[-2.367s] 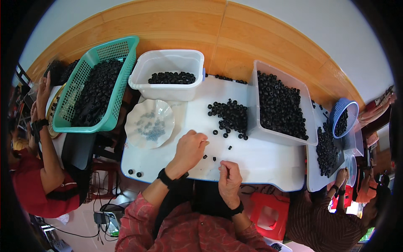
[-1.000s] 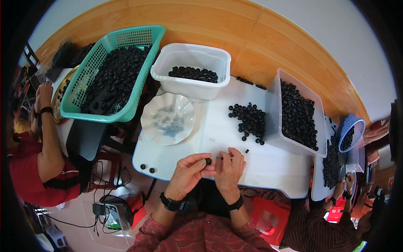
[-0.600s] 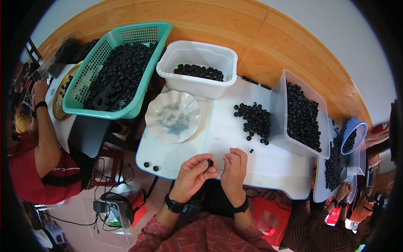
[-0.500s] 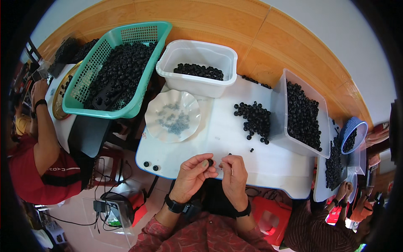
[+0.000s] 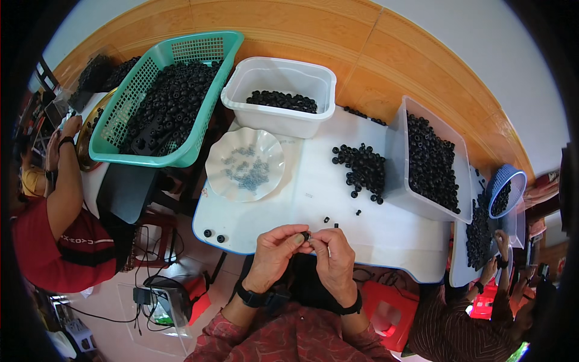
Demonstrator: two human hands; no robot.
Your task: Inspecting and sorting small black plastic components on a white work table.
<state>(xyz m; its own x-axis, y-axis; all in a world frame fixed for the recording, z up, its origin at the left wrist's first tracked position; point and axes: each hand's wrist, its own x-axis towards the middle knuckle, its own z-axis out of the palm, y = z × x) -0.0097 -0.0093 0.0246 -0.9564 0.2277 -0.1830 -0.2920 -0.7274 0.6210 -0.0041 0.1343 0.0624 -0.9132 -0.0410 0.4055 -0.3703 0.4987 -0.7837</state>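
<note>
My left hand (image 5: pixel 274 256) pinches a small round black part (image 5: pixel 306 236) between thumb and fingers, just over the front edge of the white table (image 5: pixel 283 220). My right hand (image 5: pixel 335 262) meets it, fingertips pressed together against the part's right side. Whatever those fingertips hold is too small to make out. Beyond my hands, to the left, a wavy-rimmed white plate (image 5: pixel 217 184) carries many tiny clear pieces (image 5: pixel 250 175). A heap of black parts (image 5: pixel 362 169) lies to the right, with a few strays between it and my hands. Two black wheel-like parts (image 5: pixel 214 236) sit at the table's left front corner.
A white tub (image 5: pixel 274 122) and a translucent bin (image 5: pixel 401 193) hold black parts at the back and right. The green basket (image 5: pixel 151 161) full of them stands left. A blue basket (image 5: pixel 497 181) is far right. People work at both sides; a red stool (image 5: pixel 392 314) stands below.
My right hand has come left, and its fingertips now touch the part in my left hand. Another small black piece now shows on the table just beyond my hands.
</note>
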